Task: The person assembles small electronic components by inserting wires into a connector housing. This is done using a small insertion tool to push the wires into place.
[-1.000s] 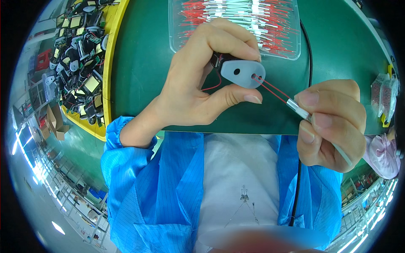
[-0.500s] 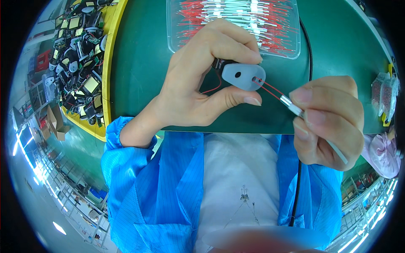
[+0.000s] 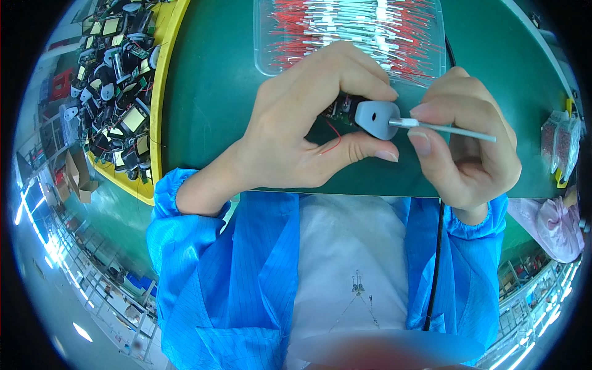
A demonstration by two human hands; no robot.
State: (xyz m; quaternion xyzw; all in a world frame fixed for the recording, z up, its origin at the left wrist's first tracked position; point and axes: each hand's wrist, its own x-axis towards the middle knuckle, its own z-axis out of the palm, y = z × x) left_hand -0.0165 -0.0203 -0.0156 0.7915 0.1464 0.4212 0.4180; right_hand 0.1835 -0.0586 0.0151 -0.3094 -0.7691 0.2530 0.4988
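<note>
My left hand (image 3: 314, 123) grips a small electronic module with a rounded grey end piece (image 3: 377, 119) between thumb and index finger. A dark hole shows in that end piece, and a thin red wire (image 3: 334, 139) loops out below the module's black body. Pinched in my right hand (image 3: 472, 135) is a white cable tie-like strip with a metal-tipped connector (image 3: 404, 123) and a long pale tail (image 3: 468, 132). The connector's tip meets the right side of the grey end piece. Whether it has entered the second hole cannot be seen.
Beyond my hands a clear plastic box (image 3: 261, 61) holds many red and white wire leads. On the left stands a yellow tray (image 3: 161, 92) heaped with similar modules. A black cable (image 3: 435, 265) runs down the right, and clear bags (image 3: 560, 139) lie at the far right.
My right hand has moved up and left, bringing the connector against the grey end piece. The two red wires between them no longer show. The module shifted slightly right in my left hand.
</note>
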